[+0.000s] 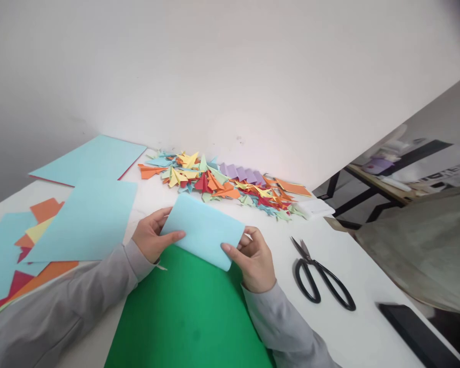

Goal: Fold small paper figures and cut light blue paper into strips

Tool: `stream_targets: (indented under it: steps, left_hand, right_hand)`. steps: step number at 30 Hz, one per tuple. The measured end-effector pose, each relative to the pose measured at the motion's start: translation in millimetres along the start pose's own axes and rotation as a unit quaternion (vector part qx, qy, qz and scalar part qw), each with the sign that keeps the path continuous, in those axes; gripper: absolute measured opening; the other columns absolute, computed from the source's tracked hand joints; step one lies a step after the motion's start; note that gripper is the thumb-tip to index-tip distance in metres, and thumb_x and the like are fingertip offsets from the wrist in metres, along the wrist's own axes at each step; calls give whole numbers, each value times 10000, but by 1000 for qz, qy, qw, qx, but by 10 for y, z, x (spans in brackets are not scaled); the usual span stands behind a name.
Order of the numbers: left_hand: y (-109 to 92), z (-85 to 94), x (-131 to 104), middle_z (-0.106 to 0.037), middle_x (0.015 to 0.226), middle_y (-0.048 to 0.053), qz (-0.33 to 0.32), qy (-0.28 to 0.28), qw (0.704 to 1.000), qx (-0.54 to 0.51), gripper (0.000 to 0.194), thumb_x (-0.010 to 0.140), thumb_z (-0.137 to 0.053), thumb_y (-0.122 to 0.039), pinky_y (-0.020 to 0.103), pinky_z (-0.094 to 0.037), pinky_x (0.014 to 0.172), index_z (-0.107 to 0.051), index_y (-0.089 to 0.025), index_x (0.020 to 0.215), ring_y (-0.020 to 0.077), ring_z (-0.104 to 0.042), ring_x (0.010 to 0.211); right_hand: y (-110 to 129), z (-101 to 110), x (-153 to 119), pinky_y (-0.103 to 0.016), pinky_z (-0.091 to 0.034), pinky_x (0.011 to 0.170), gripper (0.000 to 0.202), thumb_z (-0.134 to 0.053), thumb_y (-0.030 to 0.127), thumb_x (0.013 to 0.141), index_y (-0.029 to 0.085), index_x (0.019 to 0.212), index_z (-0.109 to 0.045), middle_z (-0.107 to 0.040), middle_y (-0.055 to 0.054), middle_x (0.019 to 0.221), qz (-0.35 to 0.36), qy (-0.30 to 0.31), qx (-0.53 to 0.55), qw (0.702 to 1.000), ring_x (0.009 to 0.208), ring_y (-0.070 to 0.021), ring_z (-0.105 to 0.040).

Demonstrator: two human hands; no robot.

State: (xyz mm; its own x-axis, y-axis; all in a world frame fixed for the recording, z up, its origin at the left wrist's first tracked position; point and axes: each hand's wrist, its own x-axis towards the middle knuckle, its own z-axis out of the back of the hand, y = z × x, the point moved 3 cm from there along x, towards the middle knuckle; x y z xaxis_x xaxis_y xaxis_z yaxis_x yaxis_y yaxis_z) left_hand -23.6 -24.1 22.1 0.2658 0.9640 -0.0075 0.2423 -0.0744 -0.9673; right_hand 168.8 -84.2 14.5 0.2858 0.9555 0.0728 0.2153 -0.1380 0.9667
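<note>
I hold a light blue paper rectangle [203, 231] by its two ends, over the far end of the green mat [187, 312]; whether its lower edge touches the mat I can't tell. My left hand [152, 236] has it pinched at one end, thumb on the near face and fingers curled behind. My right hand [257, 259] pinches the other end the same way, its thumb near the lower corner. How those hidden fingers meet the back I can't see.

To do this well, I'd keep both pinches light and level so the sheet stays flat between them, as paper like this would likely crease under a hard thumb. If it is doubled, which I can't make out, I'd check that its edges and corners line up before pressing anything.

Beyond the mat lie the folded paper planes [226, 190], best left unbrushed by my knuckles. Left of the mat is a larger light blue sheet [95, 220]; right of it, the black-handled scissors [310, 261] lie with their blades slightly parted.
</note>
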Motion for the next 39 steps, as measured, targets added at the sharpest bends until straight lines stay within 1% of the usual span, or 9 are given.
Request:
stream_targets:
  steps: [2, 4, 9, 12, 16, 22, 27, 34, 39]
  left_hand:
    - [9, 0, -9, -690, 812, 81, 5, 12, 1000, 14, 543, 425, -789, -227, 337, -501, 720, -606, -90, 918, 212, -622, 768]
    - [19, -13, -25, -690, 744, 51, 22, 30, 999, 28, 431, 408, -793, -223, 325, -504, 679, -640, -111, 795, 200, -620, 707]
    - [55, -27, -50, -670, 681, 27, 66, 45, 996, 33, 317, 505, -755, -306, 268, -480, 544, -668, -132, 755, 149, -583, 580]
    - [67, -14, -51, -654, 640, 33, 89, 35, 995, 28, 318, 561, -711, -385, 259, -459, 489, -669, -126, 742, 141, -562, 529]
    - [63, -35, -77, -605, 529, 9, 124, 64, 988, 70, 287, 536, -722, -382, 238, -418, 434, -655, -125, 645, 123, -523, 459]
    - [45, -74, -111, -573, 488, 1, 112, 83, 984, 111, 261, 540, -712, -371, 229, -391, 427, -641, -124, 585, 111, -495, 439]
    - [15, -86, -87, -645, 605, 32, 116, 96, 983, 102, 325, 549, -694, -419, 255, -443, 504, -689, -135, 707, 151, -565, 540]
    - [15, -43, -82, -590, 497, 7, 99, 28, 986, 127, 340, 534, -682, -457, 235, -397, 436, -670, -127, 612, 118, -499, 452]
    - [11, -32, -80, -586, 486, 9, 100, -6, 987, 127, 313, 516, -699, -419, 226, -379, 430, -671, -118, 599, 107, -484, 445]
  right_hand:
    - [-9, 1, -7, -244, -467, 527, 510, -775, 224, 514, 250, 922, -470, -663, 35, 685, -16, -25, 15, 999, 579, -126, -579]
    - [-30, 13, -15, -258, -476, 535, 521, -760, 268, 542, 225, 984, -488, -670, 10, 690, -31, -40, 9, 999, 578, -134, -584]
    - [-61, 56, -26, -245, -460, 520, 253, -755, 280, 546, 175, 716, -600, -644, 2, 625, -41, -17, -18, 999, 539, -114, -546]
    - [-39, 67, -33, -207, -393, 429, 227, -760, 287, 537, 166, 594, -576, -566, 29, 512, -52, 20, -60, 997, 461, -83, -474]
    - [28, 18, -81, -178, -299, 352, 242, -738, 347, 559, 161, 642, -609, -531, 36, 466, -101, 61, -73, 990, 388, -54, -399]
    - [76, -35, -130, -185, -362, 381, 201, -757, 307, 534, 150, 605, -654, -625, -7, 512, -149, 96, -77, 981, 417, -79, -497]
    - [30, 4, -100, -203, -389, 368, 188, -769, 294, 509, 148, 578, -674, -626, -14, 472, -172, 139, -89, 971, 392, -95, -508]
    - [21, 49, -54, -206, -416, 407, 185, -781, 272, 495, 162, 595, -671, -654, -9, 535, -155, 91, -83, 980, 430, -91, -525]
    - [-22, 80, -12, -220, -444, 449, 187, -786, 271, 489, 156, 568, -662, -650, -5, 525, -160, 113, -97, 976, 448, -95, -542]
